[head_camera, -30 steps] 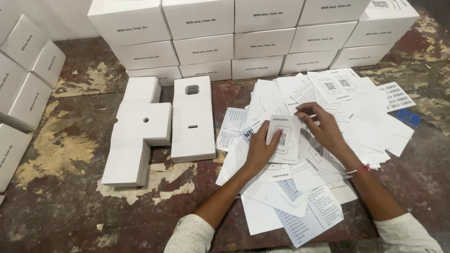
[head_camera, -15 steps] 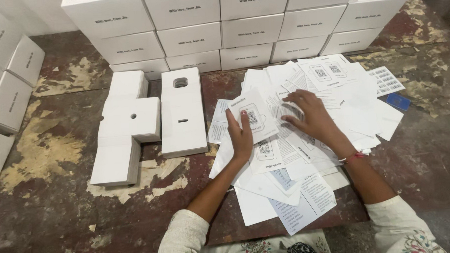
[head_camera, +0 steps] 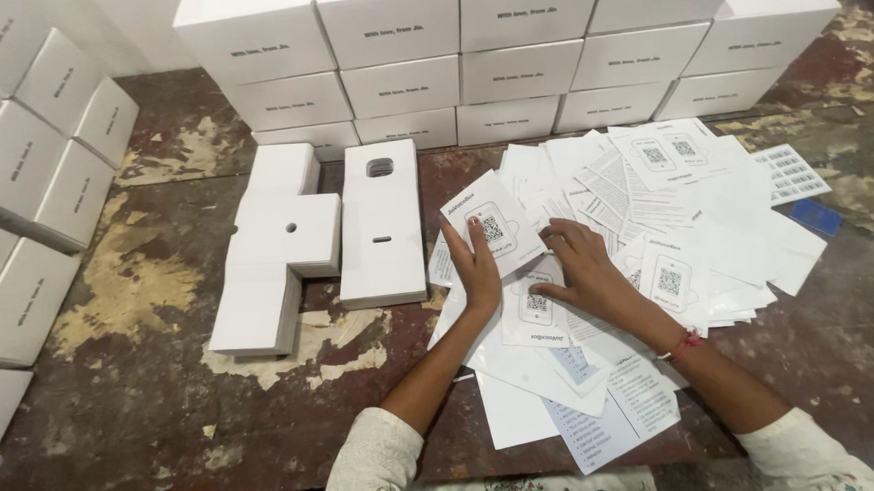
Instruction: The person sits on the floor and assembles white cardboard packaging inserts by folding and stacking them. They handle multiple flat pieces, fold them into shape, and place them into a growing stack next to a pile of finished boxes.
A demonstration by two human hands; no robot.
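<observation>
Sorting looked barely begun. Nearest, loose white printed paper sheets [head_camera: 598, 414] overhung the worn brown worktop [head_camera: 124, 421]. Left hand [head_camera: 477, 268] lay flat, fingers together, on a small white card with a square code [head_camera: 491, 219]; right hand [head_camera: 583, 269] lay spread, fingertips pressing a like card [head_camera: 536, 310] in the heap. Most leaflets remained mixed. Beside them, flat white cardboard inserts [head_camera: 292, 251] waited untouched. Farther off, stacked white boxes [head_camera: 402, 72] hemmed the space; a blue card [head_camera: 816, 217] at the right edge.
</observation>
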